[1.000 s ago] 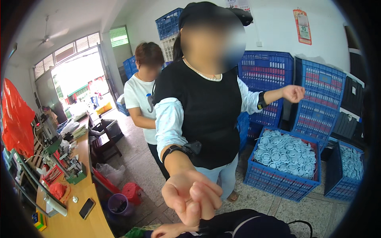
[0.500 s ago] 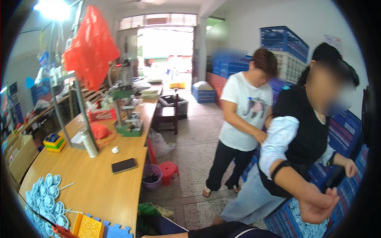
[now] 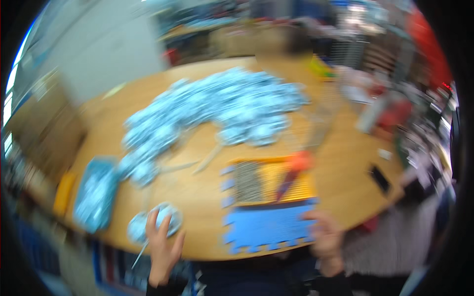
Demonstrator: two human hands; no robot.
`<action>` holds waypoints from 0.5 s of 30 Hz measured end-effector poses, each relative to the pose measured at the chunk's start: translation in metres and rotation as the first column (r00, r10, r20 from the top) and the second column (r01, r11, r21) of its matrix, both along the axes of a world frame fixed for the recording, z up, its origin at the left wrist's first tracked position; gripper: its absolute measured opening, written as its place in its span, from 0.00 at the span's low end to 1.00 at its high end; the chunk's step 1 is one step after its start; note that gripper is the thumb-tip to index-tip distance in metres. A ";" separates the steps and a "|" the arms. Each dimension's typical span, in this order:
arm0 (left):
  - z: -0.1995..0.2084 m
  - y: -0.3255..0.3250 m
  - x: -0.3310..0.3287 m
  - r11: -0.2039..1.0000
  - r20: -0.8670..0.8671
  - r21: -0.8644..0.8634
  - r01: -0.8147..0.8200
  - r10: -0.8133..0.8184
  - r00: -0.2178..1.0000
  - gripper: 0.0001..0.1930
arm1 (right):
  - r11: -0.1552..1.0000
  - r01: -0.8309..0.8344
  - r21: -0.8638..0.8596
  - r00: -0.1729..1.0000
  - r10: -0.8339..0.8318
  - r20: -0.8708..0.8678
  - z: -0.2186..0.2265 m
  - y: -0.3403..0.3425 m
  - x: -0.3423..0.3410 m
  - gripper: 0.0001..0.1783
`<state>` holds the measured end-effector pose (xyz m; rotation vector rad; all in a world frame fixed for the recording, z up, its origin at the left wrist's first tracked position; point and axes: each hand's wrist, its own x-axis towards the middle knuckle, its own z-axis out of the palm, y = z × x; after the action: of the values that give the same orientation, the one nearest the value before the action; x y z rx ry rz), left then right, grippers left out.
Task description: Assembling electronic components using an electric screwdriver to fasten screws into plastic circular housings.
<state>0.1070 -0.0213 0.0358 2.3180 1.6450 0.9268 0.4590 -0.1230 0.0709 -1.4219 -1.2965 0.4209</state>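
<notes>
With my left hand (image 3: 165,249) spread wide, seemingly holding nothing, over blue discs (image 3: 138,228) at lower left, a careless sweep could scatter them; my right hand's (image 3: 326,240) blurred grip I cannot tell.

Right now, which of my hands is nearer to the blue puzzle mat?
Right. Your right hand is at the right edge of the blue puzzle mat, contact too blurred to tell; your left hand is farther, to its left, by light-blue round pieces.
</notes>
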 end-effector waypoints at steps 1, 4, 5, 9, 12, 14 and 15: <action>-0.007 0.006 -0.022 0.988 -0.083 0.015 -0.155 0.155 0.984 0.32 | 0.999 0.038 -0.005 0.996 -0.038 -0.077 -0.005 -0.001 0.008 0.10; -0.040 0.005 -0.089 0.896 -0.149 0.070 -0.438 0.443 0.884 0.37 | 0.998 -0.064 -0.029 0.995 0.062 -0.073 -0.031 0.017 0.023 0.17; -0.046 -0.003 -0.106 0.866 -0.195 0.028 -0.499 0.495 0.847 0.41 | 0.993 -0.114 -0.035 0.990 0.110 -0.091 -0.039 0.022 0.011 0.17; -0.051 -0.011 -0.121 0.871 -0.164 -0.118 -0.477 0.457 0.874 0.48 | 0.988 -0.148 -0.047 0.988 0.146 -0.053 -0.048 0.040 -0.001 0.22; -0.043 -0.001 -0.103 0.916 -0.201 -0.047 -0.400 0.383 0.902 0.46 | 0.985 -0.171 0.015 0.985 0.171 -0.030 -0.034 0.056 -0.012 0.27; -0.035 0.018 -0.092 0.932 -0.244 -0.012 -0.363 0.349 0.905 0.45 | 0.991 -0.120 0.061 0.993 0.118 0.024 -0.035 0.068 -0.008 0.27; -0.034 0.030 -0.083 0.942 -0.284 -0.066 -0.330 0.300 0.911 0.42 | 0.993 -0.052 0.103 0.997 0.045 0.070 -0.037 0.070 -0.004 0.28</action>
<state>0.0237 0.0085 0.0014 2.2212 2.1710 0.5605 0.4550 -0.0527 0.0338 -1.3290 -1.3899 0.3348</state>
